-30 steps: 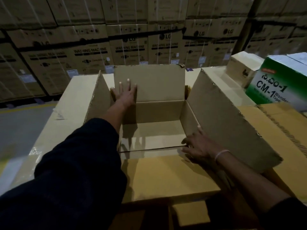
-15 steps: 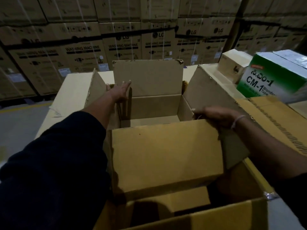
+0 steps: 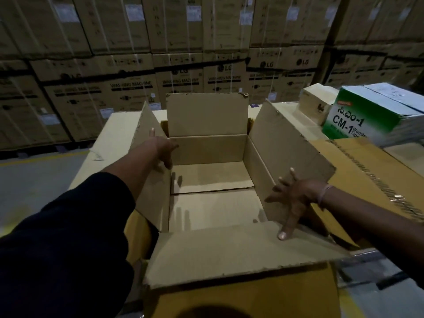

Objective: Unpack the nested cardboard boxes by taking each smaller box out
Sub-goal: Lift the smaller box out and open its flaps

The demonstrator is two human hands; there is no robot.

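- An open box (image 3: 213, 180) sits in the middle of the view, all four flaps raised or folded out, its bare floor showing; no print can be read on it.
- It rests inside a larger, yellower box (image 3: 250, 299), whose wall shows below the near flap.
- The left hand (image 3: 163, 149) lies against the inner face of the left flap near the far corner, fingers spread and apart, clamped on nothing.
- The right hand (image 3: 292, 197) presses flat on the right wall, fingers splayed, one fingertip down on the near flap; its grip is not closed on anything.
- A thin band (image 3: 324, 193) circles the right wrist; a dark sleeve (image 3: 64, 237) covers the left arm.
- To the right, a green and white box (image 3: 376, 115) reads "CM-1 Wonder Tape" under a line of another script.
- Just left of it stands a small plain carton (image 3: 314, 106) with a dark mark too small to read.
- Behind, stacked cartons (image 3: 183, 74) fill the wall, printed "LG" and "WASHING MACHINE", with white labels too blurred to read.
- Grey floor (image 3: 34, 180) shows at left.
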